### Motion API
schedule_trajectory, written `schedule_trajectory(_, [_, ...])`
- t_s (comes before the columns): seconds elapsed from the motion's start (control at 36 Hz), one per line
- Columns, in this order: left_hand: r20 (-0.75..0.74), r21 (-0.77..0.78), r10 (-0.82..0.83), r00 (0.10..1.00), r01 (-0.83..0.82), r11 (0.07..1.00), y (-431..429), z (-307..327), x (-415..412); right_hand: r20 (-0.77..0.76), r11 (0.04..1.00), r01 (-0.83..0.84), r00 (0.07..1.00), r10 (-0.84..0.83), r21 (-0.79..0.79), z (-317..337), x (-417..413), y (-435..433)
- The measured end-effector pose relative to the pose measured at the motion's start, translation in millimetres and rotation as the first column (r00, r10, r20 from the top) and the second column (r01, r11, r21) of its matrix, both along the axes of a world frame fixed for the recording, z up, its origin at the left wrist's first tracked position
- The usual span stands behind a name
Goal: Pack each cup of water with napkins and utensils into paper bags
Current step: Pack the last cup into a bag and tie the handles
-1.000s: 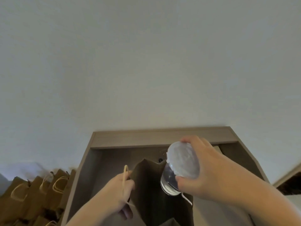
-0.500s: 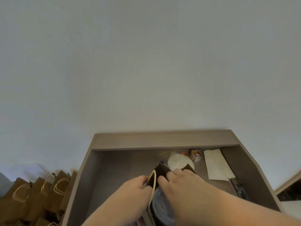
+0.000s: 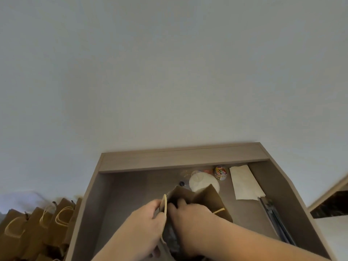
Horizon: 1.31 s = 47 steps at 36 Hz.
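A brown paper bag [image 3: 209, 199] stands open in the low middle of the wooden desk [image 3: 178, 161]. My left hand [image 3: 148, 221] grips the bag's left edge by its cord handle. My right hand [image 3: 190, 217] reaches down into the bag's mouth, its fingers curled over the clear cup of water [image 3: 170, 237], which shows dark inside the bag. The fingertips are hidden by the paper. Behind the bag a second lidded cup [image 3: 204, 182] stands on the desk. A white napkin [image 3: 244, 183] lies to the right, with utensils [image 3: 276, 221] below it.
A small jar of coloured paper clips [image 3: 220, 172] stands at the back of the desk near the raised rear ledge. Several brown paper bags with handles [image 3: 37, 223] stand in a row on the floor to the left. A pale wall fills the upper view.
One second ago my right hand held the cup above the bag's mouth. It has since lowered the cup inside, and the bag has sunk lower in view, uncovering the second cup and the napkin.
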<state>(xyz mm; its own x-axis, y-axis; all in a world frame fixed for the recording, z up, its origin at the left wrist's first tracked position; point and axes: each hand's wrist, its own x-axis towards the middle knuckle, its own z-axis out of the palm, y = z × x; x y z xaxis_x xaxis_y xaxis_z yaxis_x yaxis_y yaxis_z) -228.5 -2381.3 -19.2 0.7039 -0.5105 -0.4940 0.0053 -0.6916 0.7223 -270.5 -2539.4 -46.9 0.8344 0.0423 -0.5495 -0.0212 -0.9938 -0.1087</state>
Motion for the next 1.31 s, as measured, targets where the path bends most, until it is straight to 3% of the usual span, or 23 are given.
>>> schedule_trajectory(0.14, [0.035, 0.024, -0.011, 0.999, 0.01, 1.0, -3.4, -8.7, 10.7, 0.004, 0.979, 0.033, 0.999, -0.034, 0.201, 10.6, -5.5, -13.2])
schedule_trajectory(0.42, [0.024, 0.032, 0.033, 0.999, -0.034, 0.999, 0.1, -15.1, 14.7, -0.228, 0.985, -0.011, 0.973, -0.028, -0.171, -35.4, 9.1, -10.8])
schedule_trajectory(0.58, [0.029, -0.034, -0.081, 0.996, 0.082, 0.996, -5.0, -2.4, 12.9, -0.235, 0.981, -0.046, 0.972, 0.001, -0.186, 2.5, 2.0, -20.5])
schedule_trajectory(0.67, [0.042, -0.07, -0.124, 0.991, 0.127, 0.989, -3.0, -3.2, 15.2, -0.143, 0.995, 0.047, 0.988, -0.06, -0.088, 29.3, -7.7, -32.1])
schedule_trajectory(0.75, [0.111, -0.104, -0.087, 0.99, 0.098, 0.99, 2.1, -8.4, 15.7, 0.083, 0.986, 0.103, 0.99, -0.114, 0.131, 56.2, -25.0, -44.2])
schedule_trajectory(0.86, [0.162, -0.118, -0.075, 0.984, 0.095, 0.988, -3.2, -10.0, 11.7, 0.355, 0.921, 0.132, 0.895, -0.27, 0.367, 80.6, -45.4, -64.3])
schedule_trajectory(0.94, [0.225, -0.135, -0.09, 0.97, 0.122, 0.983, -9.6, -7.0, 12.2, 0.394, 0.738, 0.122, 0.781, -0.484, 0.664, 84.8, -59.7, -80.3])
schedule_trajectory(1.06, [0.329, -0.145, -0.078, 0.941, 0.132, 0.981, -14.0, -5.3, 16.2, 0.462, 0.599, -0.011, 0.647, -0.606, 0.801, 88.1, -72.6, -91.2])
schedule_trajectory(1.11, [0.302, -0.16, -0.069, 0.951, 0.122, 0.98, -18.1, -6.7, 18.2, 0.449, 0.52, -0.059, 0.591, -0.67, 0.852, 85.2, -76.6, -93.8])
schedule_trajectory(1.19, [0.241, -0.159, -0.083, 0.967, 0.124, 0.98, -27.1, -12.1, 17.6, 0.443, 0.513, -0.035, 0.556, -0.703, 0.858, 72.9, -77.2, -98.7])
schedule_trajectory(1.31, [0.147, -0.185, -0.041, 0.988, 0.068, 0.98, -39.6, -17.8, 11.5, 0.384, 0.573, 0.131, 0.621, -0.683, 0.809, 51.2, -77.3, -97.6])
